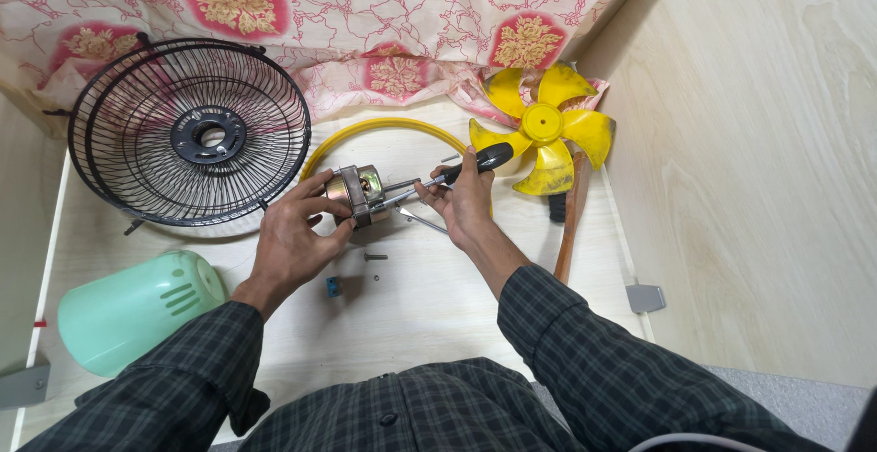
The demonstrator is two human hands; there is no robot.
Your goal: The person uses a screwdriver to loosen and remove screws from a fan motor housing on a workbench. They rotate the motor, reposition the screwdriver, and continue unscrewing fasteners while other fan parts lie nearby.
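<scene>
A metallic fan motor [358, 191] held off the board, a black-handled screwdriver [457, 170] angled against it.

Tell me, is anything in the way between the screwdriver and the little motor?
Nothing visible is. The right hand holds the screwdriver, its shaft reaching straight to the motor, which the left hand steadies.
</scene>
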